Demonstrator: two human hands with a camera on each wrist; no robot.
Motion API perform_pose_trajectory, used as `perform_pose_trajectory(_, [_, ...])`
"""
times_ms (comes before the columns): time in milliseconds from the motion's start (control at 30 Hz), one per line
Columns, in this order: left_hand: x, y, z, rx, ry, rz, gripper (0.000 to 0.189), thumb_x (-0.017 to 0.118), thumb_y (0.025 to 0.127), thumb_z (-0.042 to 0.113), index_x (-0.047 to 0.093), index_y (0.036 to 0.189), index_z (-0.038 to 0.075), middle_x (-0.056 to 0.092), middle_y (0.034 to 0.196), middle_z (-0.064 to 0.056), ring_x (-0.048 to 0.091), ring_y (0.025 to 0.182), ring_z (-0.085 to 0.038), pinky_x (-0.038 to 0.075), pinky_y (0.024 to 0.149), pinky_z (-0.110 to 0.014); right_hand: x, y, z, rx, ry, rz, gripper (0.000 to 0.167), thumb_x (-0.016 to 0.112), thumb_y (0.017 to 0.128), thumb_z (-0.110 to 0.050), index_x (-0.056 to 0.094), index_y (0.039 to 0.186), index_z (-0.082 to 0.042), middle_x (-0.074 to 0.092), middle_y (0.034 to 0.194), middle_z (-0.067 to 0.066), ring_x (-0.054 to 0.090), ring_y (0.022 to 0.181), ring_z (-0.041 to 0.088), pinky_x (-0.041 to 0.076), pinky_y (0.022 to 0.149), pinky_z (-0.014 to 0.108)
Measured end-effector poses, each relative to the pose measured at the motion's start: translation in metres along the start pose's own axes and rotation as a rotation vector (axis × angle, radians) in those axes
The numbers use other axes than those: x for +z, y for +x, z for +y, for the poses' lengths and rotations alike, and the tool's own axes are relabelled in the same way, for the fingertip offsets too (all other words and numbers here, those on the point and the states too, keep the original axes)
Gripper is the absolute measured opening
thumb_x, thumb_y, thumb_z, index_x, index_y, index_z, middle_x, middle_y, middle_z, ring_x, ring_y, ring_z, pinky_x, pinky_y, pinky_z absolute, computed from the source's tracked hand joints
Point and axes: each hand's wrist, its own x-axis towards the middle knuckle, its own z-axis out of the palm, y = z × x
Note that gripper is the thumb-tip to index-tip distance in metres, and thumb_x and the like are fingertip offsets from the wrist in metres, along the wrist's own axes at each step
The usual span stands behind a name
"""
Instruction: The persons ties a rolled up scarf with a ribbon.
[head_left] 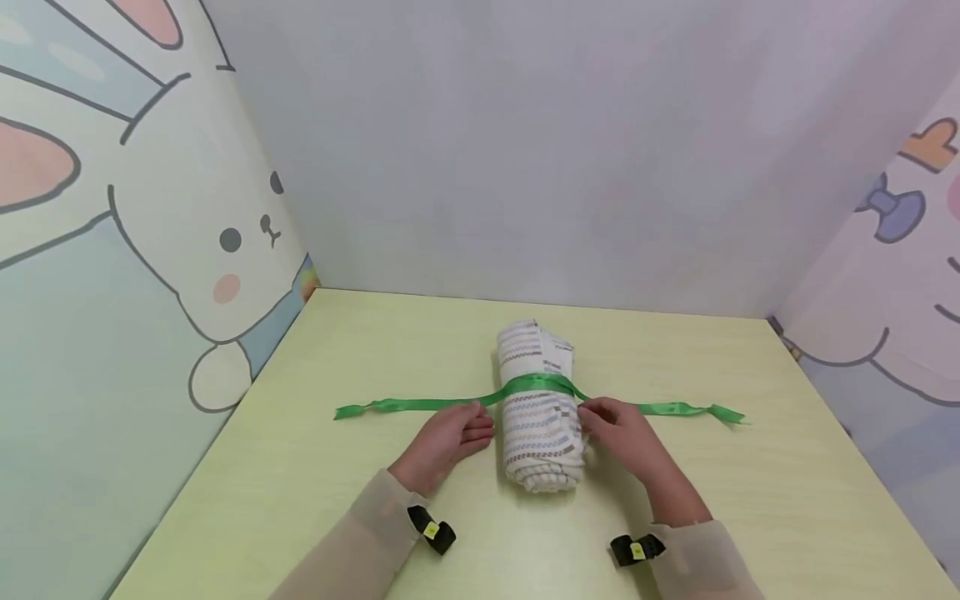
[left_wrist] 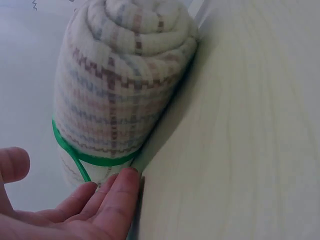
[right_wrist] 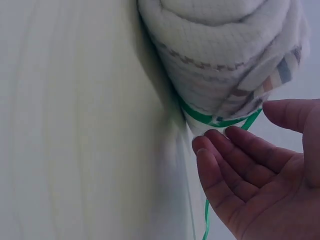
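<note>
A rolled towel (head_left: pixel 542 433), white with striped patterning, lies on the table with its coiled end towards me. A green ribbon (head_left: pixel 538 382) goes round its middle, and its two tails stretch out flat to left and right. Beside the roll's left side is my left hand (head_left: pixel 448 442), fingers extended and thumb apart; in the left wrist view its fingertips (left_wrist: pixel 129 175) reach right to the ribbon at the towel's side. On the other side, my right hand (head_left: pixel 617 429) has its fingers loosely bent near the roll, thumb (right_wrist: pixel 290 112) spread away from them.
The pale yellow table (head_left: pixel 765 500) spreads around the roll. A plain light wall (head_left: pixel 525 167) rises behind its back edge, and cartoon-printed panels (head_left: pixel 172 275) stand at both sides. Black straps (head_left: pixel 637 550) are on both sleeves.
</note>
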Motion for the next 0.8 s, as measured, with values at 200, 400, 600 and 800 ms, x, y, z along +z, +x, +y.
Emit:
perform_pose_trajectory(200, [0.004, 0.005, 0.0, -0.027, -0.069, 0.003, 0.052, 0.052, 0.109, 0.029, 0.045, 0.139, -0.013, 0.059, 0.129, -0.027, 0.063, 0.116, -0.032, 0.05, 0.104, -0.044, 0.007, 0.006, -0.004, 0.027, -0.025, 0.003, 0.04, 0.056, 0.107, -0.036, 0.067, 0.127, -0.003, 0.068, 0.106, 0.007, 0.061, 0.095, 0.023, 0.051, 0.079, 0.036])
perform_pose_trajectory(400, [0.009, 0.011, -0.002, -0.071, -0.262, 0.015, 0.059, 0.05, 0.11, 0.027, 0.035, 0.145, -0.019, 0.051, 0.135, -0.035, 0.056, 0.126, -0.041, 0.047, 0.107, -0.047, 0.015, 0.011, -0.006, 0.149, 0.104, 0.006, 0.046, 0.052, 0.109, -0.034, 0.062, 0.134, 0.004, 0.067, 0.109, 0.013, 0.063, 0.094, 0.023, 0.053, 0.081, 0.036])
perform_pose_trajectory(600, [0.021, 0.016, -0.006, -0.063, -0.416, 0.057, 0.064, 0.046, 0.111, 0.023, 0.02, 0.151, -0.02, 0.031, 0.151, -0.042, 0.033, 0.144, -0.051, 0.034, 0.116, -0.052, 0.022, 0.015, -0.005, 0.277, 0.366, 0.036, 0.057, 0.05, 0.109, -0.038, 0.053, 0.142, 0.009, 0.063, 0.131, 0.022, 0.065, 0.108, 0.02, 0.055, 0.087, 0.029])
perform_pose_trajectory(800, [0.032, 0.021, -0.01, -0.008, -0.448, 0.118, 0.059, 0.042, 0.112, 0.021, 0.02, 0.155, -0.014, 0.029, 0.155, -0.04, 0.031, 0.146, -0.048, 0.032, 0.118, -0.05, 0.027, 0.02, -0.003, 0.38, 0.772, 0.049, 0.06, 0.052, 0.109, -0.037, 0.04, 0.151, 0.004, 0.046, 0.153, 0.023, 0.055, 0.126, 0.022, 0.049, 0.093, 0.024])
